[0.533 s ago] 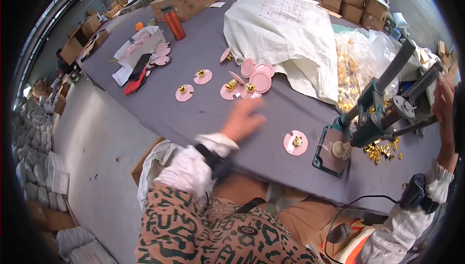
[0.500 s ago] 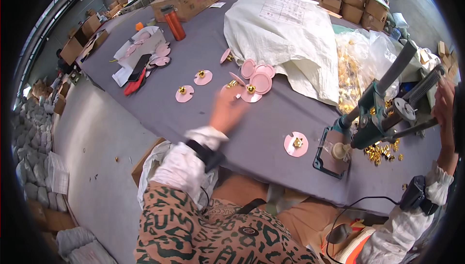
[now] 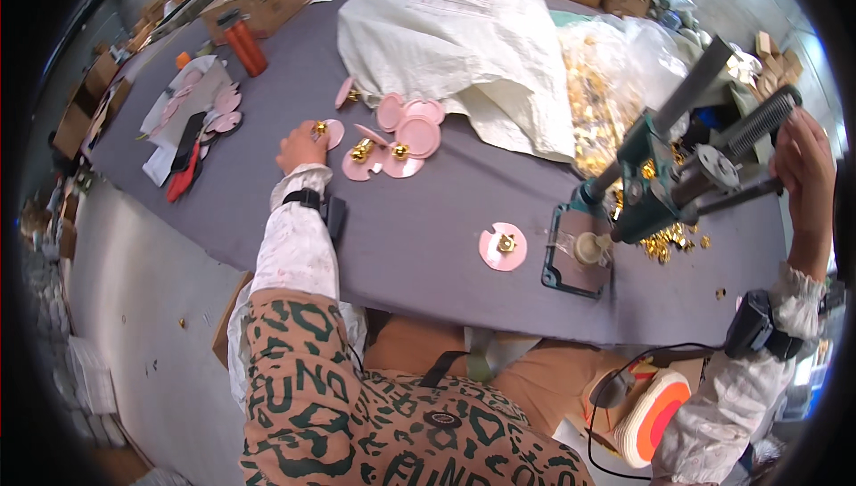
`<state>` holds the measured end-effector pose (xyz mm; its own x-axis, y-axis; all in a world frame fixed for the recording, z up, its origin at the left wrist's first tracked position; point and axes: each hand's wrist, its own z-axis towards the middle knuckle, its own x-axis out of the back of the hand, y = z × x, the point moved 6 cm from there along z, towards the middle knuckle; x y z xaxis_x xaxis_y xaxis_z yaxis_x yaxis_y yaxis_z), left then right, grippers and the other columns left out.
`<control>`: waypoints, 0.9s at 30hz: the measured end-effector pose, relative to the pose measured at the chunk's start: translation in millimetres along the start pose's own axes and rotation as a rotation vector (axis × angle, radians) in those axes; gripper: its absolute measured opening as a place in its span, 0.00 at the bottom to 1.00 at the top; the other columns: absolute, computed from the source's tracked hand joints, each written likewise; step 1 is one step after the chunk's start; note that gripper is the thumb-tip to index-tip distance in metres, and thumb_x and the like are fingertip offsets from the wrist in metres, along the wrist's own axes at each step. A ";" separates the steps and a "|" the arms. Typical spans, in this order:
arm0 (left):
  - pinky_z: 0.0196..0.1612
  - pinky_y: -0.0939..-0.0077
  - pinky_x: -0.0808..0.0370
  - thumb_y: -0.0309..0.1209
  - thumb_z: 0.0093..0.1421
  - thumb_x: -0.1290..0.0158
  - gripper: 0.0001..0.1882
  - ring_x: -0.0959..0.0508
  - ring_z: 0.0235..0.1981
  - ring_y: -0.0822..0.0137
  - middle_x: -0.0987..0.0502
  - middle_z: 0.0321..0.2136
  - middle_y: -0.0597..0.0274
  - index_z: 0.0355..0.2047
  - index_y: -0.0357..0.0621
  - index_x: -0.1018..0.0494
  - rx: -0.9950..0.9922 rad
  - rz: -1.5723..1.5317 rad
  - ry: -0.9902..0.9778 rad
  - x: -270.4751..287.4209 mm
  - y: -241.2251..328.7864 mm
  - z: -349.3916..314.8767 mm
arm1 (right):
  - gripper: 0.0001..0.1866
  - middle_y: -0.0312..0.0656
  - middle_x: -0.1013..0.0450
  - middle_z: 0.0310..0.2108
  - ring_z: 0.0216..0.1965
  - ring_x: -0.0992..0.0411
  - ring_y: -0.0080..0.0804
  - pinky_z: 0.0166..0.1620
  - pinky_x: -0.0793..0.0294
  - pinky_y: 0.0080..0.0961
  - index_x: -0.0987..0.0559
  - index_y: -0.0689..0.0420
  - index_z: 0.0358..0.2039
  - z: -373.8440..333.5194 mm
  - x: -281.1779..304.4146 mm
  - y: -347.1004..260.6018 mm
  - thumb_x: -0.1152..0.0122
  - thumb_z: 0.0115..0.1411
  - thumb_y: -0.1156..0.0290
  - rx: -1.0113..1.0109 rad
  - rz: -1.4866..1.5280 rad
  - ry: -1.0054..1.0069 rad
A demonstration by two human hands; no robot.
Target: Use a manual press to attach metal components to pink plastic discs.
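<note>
My left hand rests on the table at the left, fingers bent down beside a pink disc with a gold knob-like piece. What lies under the fingers is hidden. Right of it is a cluster of pink discs, some bearing gold pieces. My right hand is closed around the end of the lever of a green hand press. The press has a pale round pad on its base. A single pink disc with a gold piece lies left of that base.
Loose gold parts lie behind the press, with a clear bag of gold parts beyond. A white woven sack covers the table's back middle. At the left are an orange bottle, a black phone and more pink discs.
My left hand has moved left from the disc cluster to the separate discs, covering one of them. My right hand stays at the press lever. The whole view has shifted somewhat.
</note>
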<state>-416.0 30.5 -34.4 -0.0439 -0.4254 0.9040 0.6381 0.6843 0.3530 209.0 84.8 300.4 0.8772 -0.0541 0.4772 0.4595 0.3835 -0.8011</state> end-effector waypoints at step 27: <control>0.34 0.77 0.26 0.24 0.51 0.38 0.11 0.23 0.28 0.69 0.22 0.34 0.59 0.33 0.41 0.28 -1.054 -0.991 -0.466 31.5 281.0 -302.0 | 0.14 0.25 0.45 0.10 0.12 0.49 0.16 0.19 0.46 0.20 0.27 0.56 0.19 -4.2 -26.3 -23.8 0.45 0.63 0.68 -0.077 0.111 0.008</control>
<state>-6.0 30.5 20.4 -0.8741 -0.0878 0.4777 0.4388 -0.5643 0.6992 175.6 73.2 305.3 0.9243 -0.0226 0.3811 0.3682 0.3161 -0.8743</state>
